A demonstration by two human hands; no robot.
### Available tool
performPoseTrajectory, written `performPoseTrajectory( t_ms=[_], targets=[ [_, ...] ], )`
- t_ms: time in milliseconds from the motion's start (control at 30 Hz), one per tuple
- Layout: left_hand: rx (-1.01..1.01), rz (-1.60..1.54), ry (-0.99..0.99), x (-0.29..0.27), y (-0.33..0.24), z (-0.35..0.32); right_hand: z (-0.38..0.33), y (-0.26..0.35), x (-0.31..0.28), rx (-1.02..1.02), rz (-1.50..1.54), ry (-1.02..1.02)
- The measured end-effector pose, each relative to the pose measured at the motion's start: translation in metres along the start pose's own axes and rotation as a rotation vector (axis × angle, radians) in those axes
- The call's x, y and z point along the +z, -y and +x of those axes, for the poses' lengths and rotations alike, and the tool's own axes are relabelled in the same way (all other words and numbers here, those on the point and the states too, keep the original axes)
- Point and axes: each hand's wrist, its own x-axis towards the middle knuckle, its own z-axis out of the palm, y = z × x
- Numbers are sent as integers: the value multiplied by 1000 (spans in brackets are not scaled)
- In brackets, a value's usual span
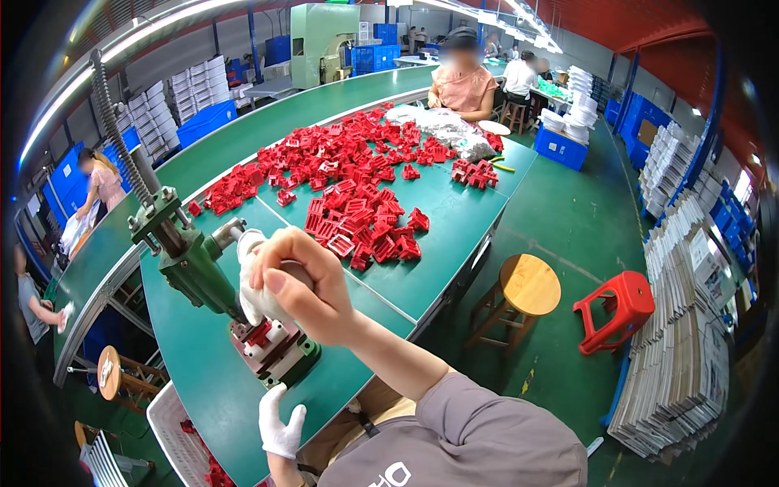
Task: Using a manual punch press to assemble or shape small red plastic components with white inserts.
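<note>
Under R hand (304,280) on press lever: red part (261,333) in jig.

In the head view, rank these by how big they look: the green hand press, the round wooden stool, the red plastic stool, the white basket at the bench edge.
1. green hand press, largest, though nearest the camera
2. round wooden stool and red plastic stool: alike, so unranked
3. white basket, partly cut off by the bench, so true size unsure

One green hand-operated bench press (187,260) stands at seven o'clock. Two stools sit at four o'clock: one round wooden stool (527,286) and one red plastic stool (618,307). Small red moulded plastic parts (349,195), too many to count, heap toward twelve o'clock. One white slotted plastic basket (172,426) lies at seven o'clock.
</note>
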Motion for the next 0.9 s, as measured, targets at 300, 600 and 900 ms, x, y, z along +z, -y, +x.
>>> performPoseTrajectory(
  t_ms=[300,600,900],
  targets=[
    [22,23,11,5,7,-9,20,3,-1,37,-66,29],
    [75,43,27,6,2,-4,-26,-1,-13,-294,-236,88],
    [30,69,47,6,-8,-13,20,-1,-3,-87,-305,9]
  ],
)
